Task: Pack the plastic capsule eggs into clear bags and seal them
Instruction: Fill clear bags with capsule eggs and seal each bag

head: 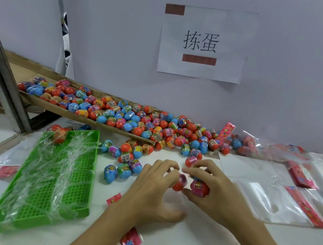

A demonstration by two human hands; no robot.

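Left hand (153, 181) pinching a red egg (179, 183) at its fingertips; right hand (208, 181) curled round another red egg (200, 188), both near centre on the worktop (196, 239). Probably gathering a count before bagging. Sloped cardboard chute (92, 120) at far left, feeding loose eggs (156, 127) within reach. Flat clear bags (277, 203) laid right, ready for filling. Green tray (43, 183) at left.

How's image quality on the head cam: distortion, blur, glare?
Head view: wide-angle bending bows the metal post at left; light is soft and even; white glare streaks the plastic over the green tray; both hands and their eggs look slightly soft.
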